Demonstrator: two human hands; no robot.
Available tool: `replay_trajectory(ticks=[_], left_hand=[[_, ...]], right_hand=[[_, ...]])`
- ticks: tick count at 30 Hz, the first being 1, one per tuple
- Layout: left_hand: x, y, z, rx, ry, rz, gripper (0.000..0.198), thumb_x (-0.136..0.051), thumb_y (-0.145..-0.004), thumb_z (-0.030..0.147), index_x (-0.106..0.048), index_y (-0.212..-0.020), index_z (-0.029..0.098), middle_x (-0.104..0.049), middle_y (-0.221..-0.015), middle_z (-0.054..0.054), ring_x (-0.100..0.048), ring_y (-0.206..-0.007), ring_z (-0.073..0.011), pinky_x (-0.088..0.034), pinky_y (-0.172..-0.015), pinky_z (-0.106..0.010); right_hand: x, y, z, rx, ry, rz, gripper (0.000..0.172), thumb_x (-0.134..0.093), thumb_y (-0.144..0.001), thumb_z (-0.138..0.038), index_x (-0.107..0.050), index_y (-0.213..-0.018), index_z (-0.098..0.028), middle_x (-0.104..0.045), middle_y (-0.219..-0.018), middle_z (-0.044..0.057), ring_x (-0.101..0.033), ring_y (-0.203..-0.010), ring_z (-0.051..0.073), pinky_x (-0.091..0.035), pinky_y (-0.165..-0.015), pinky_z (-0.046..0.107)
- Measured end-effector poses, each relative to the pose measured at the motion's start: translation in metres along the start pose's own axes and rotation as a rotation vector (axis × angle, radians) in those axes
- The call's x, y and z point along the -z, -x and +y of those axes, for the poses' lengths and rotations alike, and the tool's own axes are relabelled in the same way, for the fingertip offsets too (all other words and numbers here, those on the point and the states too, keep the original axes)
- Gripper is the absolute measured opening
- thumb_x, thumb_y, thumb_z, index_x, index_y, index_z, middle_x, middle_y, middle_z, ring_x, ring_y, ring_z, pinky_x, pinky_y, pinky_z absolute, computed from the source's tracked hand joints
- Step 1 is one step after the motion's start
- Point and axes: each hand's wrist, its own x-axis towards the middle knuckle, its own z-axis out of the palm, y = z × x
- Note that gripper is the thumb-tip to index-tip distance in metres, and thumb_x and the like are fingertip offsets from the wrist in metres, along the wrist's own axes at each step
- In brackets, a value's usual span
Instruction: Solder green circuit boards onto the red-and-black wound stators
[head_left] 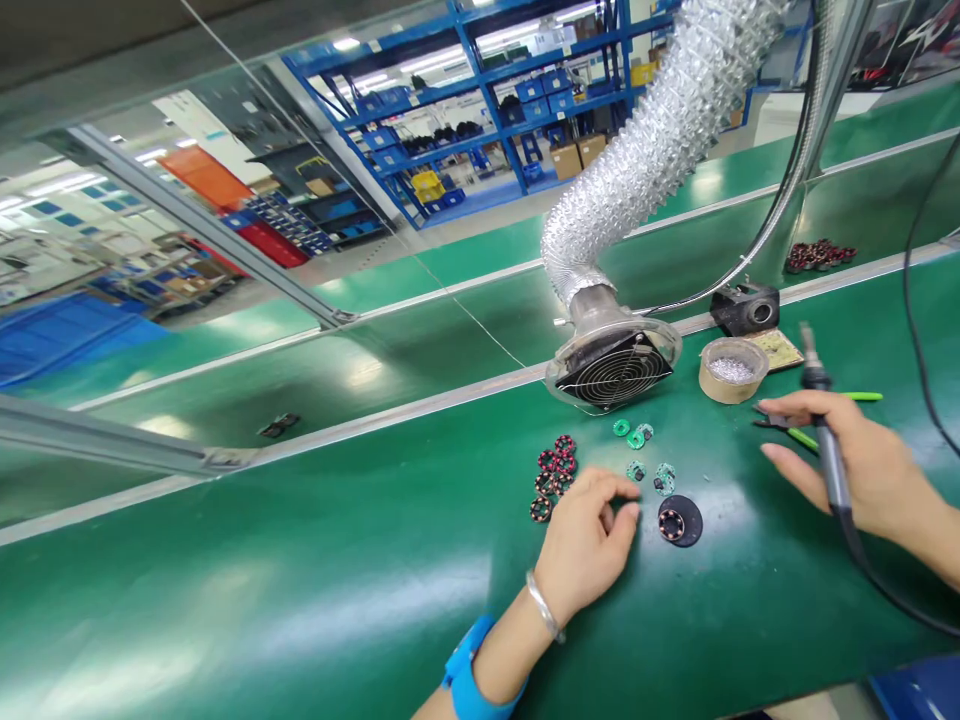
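My left hand (590, 540) hovers over or rests on the green bench, fingers bent. A small gap separates thumb and index, with nothing visible between them. Beside its fingertips lies a small round circuit board (636, 470), with another board (664, 479) to the right. Left of the hand is a cluster of copper-wound ring coils (546, 482). One coil (671, 525) sits on a black disc (691, 522). A soldering iron (830, 460) lies across my right hand (877, 470), held tip up. That hand's extended fingers are near green-handled cutters (802, 438).
A fume extractor (619, 370) on a silver duct (637, 170) stands behind the boards. To its right are a round tub (733, 370) of shiny bits, a sponge tray (780, 350) and a black iron stand (746, 308). More coils (821, 255) appear at far right.
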Motion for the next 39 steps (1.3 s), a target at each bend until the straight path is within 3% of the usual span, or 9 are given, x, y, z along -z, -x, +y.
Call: replay_trajectory(ticks=[3,5,9,11,13,18,23,31,39], left_hand=[[-0.002,0.009,0.001,0.061,0.159,-0.161,0.012,-0.064,-0.076,0.019,-0.074,-0.082,0.015,-0.063,-0.082,-0.004,-0.047,-0.051,-0.008,-0.04,-0.051,-0.021],[-0.004,0.01,0.001,0.076,0.241,-0.176,0.012,-0.066,-0.076,0.021,-0.075,-0.083,0.015,-0.063,-0.082,-0.004,-0.046,-0.053,-0.0079,-0.039,-0.051,-0.021],[-0.008,0.009,-0.001,0.07,0.315,-0.139,0.013,-0.066,-0.078,0.023,-0.076,-0.084,0.016,-0.062,-0.081,-0.004,-0.047,-0.054,-0.0084,-0.039,-0.052,-0.021],[-0.01,0.009,-0.001,0.07,0.332,-0.126,0.015,-0.066,-0.079,0.024,-0.076,-0.087,0.016,-0.061,-0.082,-0.004,-0.049,-0.055,-0.0087,-0.041,-0.052,-0.022],[-0.014,0.007,0.0,0.065,0.319,-0.106,0.016,-0.065,-0.078,0.022,-0.074,-0.091,0.017,-0.06,-0.084,-0.003,-0.049,-0.054,-0.0083,-0.042,-0.053,-0.022],[-0.023,-0.001,0.012,0.007,0.14,-0.086,0.032,-0.073,-0.075,0.028,-0.07,-0.105,0.018,-0.059,-0.091,-0.003,-0.049,-0.055,-0.0092,-0.047,-0.06,-0.026],[-0.023,-0.002,0.021,-0.069,-0.037,-0.111,0.023,-0.076,-0.073,0.027,-0.069,-0.093,0.019,-0.064,-0.086,-0.003,-0.057,-0.07,-0.0178,-0.049,-0.07,-0.032],[-0.021,0.003,0.0,-0.428,-0.029,-0.111,0.021,-0.061,-0.082,0.012,-0.058,-0.102,0.018,-0.068,-0.098,-0.009,-0.059,-0.092,-0.0246,-0.049,-0.084,-0.037],[-0.029,0.002,0.0,-0.343,-0.008,-0.077,0.018,-0.062,-0.084,0.016,-0.059,-0.102,0.019,-0.069,-0.099,-0.008,-0.06,-0.09,-0.0238,-0.047,-0.082,-0.038]], right_hand=[[0.014,0.018,0.045,-0.023,0.273,-0.221,0.073,-0.055,-0.086,-0.061,-0.037,-0.135,-0.011,-0.053,-0.132,0.024,-0.056,-0.116,0.039,-0.048,-0.095,0.048],[0.017,0.025,0.067,0.045,0.346,-0.325,0.07,-0.05,-0.088,-0.062,-0.039,-0.132,-0.009,-0.05,-0.135,0.025,-0.049,-0.123,0.04,-0.042,-0.1,0.049],[0.016,0.021,0.09,0.096,0.382,-0.38,0.036,-0.044,-0.096,-0.045,-0.053,-0.116,-0.017,-0.064,-0.106,0.017,-0.059,-0.094,0.032,-0.043,-0.085,0.045],[0.015,0.016,0.094,0.112,0.374,-0.374,0.036,-0.039,-0.098,-0.046,-0.058,-0.109,-0.017,-0.063,-0.085,0.013,-0.058,-0.077,0.028,-0.043,-0.075,0.043],[0.013,0.011,0.096,0.137,0.349,-0.353,0.042,-0.034,-0.099,-0.048,-0.059,-0.107,-0.016,-0.059,-0.076,0.011,-0.055,-0.07,0.026,-0.044,-0.069,0.039],[0.003,0.007,0.088,0.15,0.327,-0.256,0.038,-0.038,-0.098,-0.047,-0.057,-0.109,-0.016,-0.059,-0.083,0.011,-0.057,-0.074,0.025,-0.047,-0.064,0.034],[0.0,0.006,0.075,0.158,0.332,-0.224,0.025,-0.047,-0.098,-0.039,-0.058,-0.108,-0.019,-0.057,-0.082,0.009,-0.057,-0.075,0.025,-0.046,-0.065,0.034],[-0.001,0.005,0.067,0.159,0.335,-0.189,0.02,-0.049,-0.097,-0.032,-0.061,-0.105,-0.019,-0.057,-0.08,0.008,-0.056,-0.074,0.023,-0.046,-0.067,0.034],[-0.008,0.006,0.068,0.181,0.3,-0.116,0.029,-0.045,-0.098,-0.04,-0.064,-0.099,-0.018,-0.052,-0.073,0.005,-0.053,-0.067,0.022,-0.045,-0.06,0.034]])
